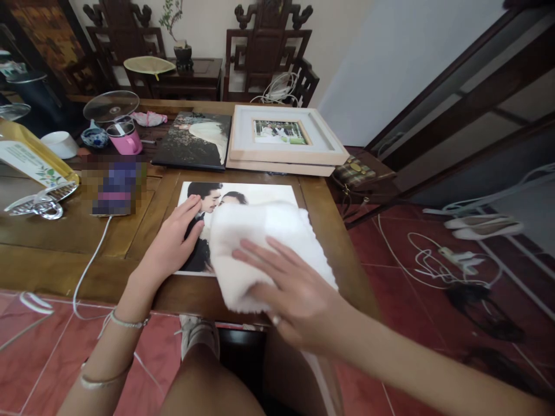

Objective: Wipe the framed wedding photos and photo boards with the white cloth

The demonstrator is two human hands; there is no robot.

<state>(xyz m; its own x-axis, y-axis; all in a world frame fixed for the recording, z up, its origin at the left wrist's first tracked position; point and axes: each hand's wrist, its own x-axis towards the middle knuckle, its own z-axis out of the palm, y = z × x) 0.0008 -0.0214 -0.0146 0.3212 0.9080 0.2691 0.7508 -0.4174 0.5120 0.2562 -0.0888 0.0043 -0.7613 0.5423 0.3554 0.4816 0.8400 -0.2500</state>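
A photo panel (196, 254) with a couple's portrait lies flat at the front edge of the wooden table. My left hand (177, 234) rests on its left side, fingers stretched out and holding nothing. Over the panel's right half is a fluffy white cloth (277, 222), which hides much of the picture. My right hand (286, 289) presses on this cloth and grips it, fingers spread over the top and the thumb side partly hidden in its folds. The right hand is slightly blurred.
Behind the panel lie a dark photo board (173, 141) and stacked pale frames (323, 130). To the left are a blurred-out phone (115, 190) on a white cable (93, 260), a silver hair claw (43, 202), an oil bottle (32, 153) and a pink mug (125, 138).
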